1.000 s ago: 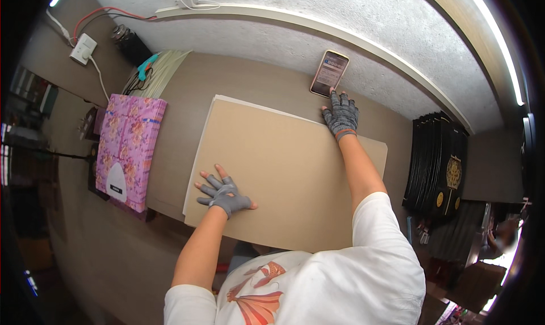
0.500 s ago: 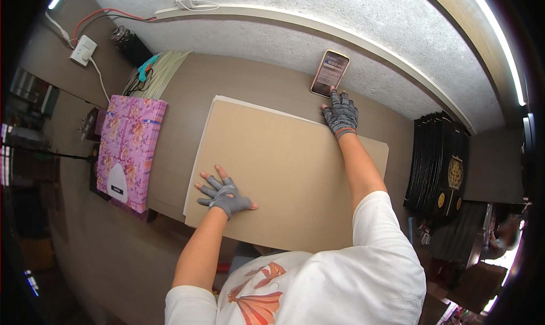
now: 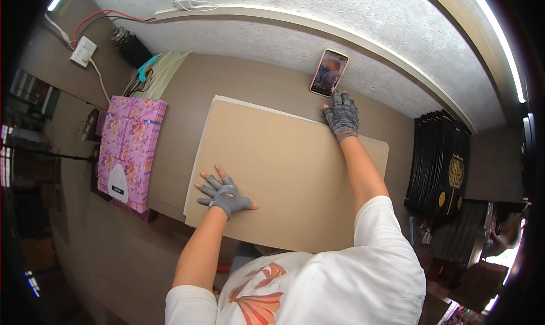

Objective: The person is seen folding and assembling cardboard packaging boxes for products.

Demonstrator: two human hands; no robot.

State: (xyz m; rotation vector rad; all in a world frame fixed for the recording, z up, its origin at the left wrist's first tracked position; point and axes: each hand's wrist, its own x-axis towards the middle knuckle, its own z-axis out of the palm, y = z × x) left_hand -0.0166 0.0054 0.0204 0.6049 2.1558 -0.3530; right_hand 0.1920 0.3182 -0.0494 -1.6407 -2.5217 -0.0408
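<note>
A large tan cardboard sheet (image 3: pixel 284 172) lies on the table in front of me, with white edges of other sheets showing beneath it. My left hand (image 3: pixel 225 197), in a grey fingerless glove, rests flat on its near left part with fingers spread. Past the sheet's far edge reaches my right hand (image 3: pixel 343 116), in a mottled grey fingerless glove with an orange cuff. Its fingers are stretched out toward the lower edge of a phone (image 3: pixel 329 72) that leans against the wall. A picture fills the phone's screen. Neither hand holds anything.
Purple floral folders (image 3: pixel 130 149) are stacked at the left. Behind them lie pale strips (image 3: pixel 170 69), a turquoise-handled tool (image 3: pixel 147 68) and a dark bottle (image 3: pixel 133 48). A white power strip (image 3: pixel 84 51) sits at the far left. Black folders with gold print (image 3: pixel 437 160) stand at the right.
The phone's screen has switched from a light page of text and icons to a darker picture. My right hand has shifted very slightly; the left hand and the cardboard stay put.
</note>
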